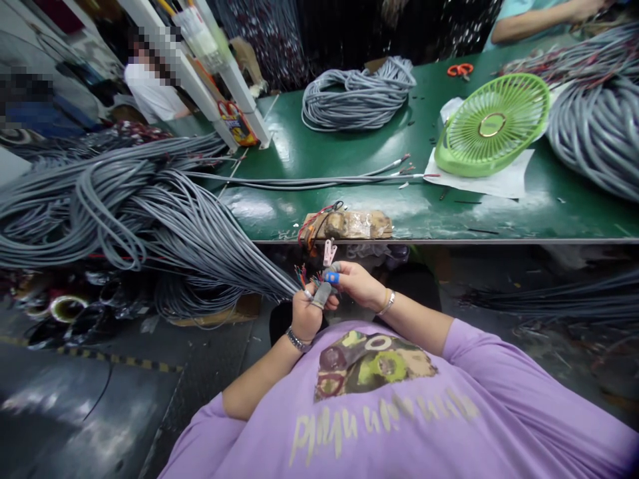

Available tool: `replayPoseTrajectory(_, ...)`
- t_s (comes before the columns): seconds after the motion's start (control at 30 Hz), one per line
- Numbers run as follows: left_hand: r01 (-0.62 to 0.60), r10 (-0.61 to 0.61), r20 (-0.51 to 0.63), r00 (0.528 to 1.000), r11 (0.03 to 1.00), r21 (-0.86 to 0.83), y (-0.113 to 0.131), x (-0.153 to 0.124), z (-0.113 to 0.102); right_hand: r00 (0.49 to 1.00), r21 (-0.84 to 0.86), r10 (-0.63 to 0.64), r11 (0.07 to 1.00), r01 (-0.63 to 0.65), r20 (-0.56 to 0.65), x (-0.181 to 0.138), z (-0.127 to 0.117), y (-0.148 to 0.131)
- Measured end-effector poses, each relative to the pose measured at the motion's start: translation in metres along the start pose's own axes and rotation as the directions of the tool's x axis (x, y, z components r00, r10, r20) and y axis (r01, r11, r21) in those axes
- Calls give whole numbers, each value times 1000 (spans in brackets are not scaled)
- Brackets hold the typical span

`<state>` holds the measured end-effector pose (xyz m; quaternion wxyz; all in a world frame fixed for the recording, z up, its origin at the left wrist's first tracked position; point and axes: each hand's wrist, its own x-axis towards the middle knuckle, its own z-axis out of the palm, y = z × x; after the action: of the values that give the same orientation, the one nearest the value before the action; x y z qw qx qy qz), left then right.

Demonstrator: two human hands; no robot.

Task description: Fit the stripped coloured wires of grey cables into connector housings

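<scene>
A cable-assembly workshop.
Great bundles of grey cable (124,199) fill the left of the frame, more coils (357,96) lie on the green surface (349,150) at centre, and co-workers (150,86) sit at the upper edge beside scissors (460,69).

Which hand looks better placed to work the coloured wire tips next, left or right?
Probably the right hand: its fingertips sit right at the coloured wire ends. The left hand is closed around the grey cable bundle, holding it, so it seems committed to gripping.
</scene>
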<state>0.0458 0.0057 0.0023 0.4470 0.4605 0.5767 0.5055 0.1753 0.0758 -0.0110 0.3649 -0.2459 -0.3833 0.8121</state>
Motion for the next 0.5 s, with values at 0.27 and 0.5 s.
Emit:
replayPoseTrajectory(0.27, -11, -16, -158, 987, 985, -171, -3, 6, 5, 991, 86, 64, 995, -54, -121, -2, 6, 1)
replayPoseTrajectory(0.5, -18, -35, -192, 981, 963, -270, 9, 9, 10, 965, 320, 212, 935, -154, -156, 17, -13, -1)
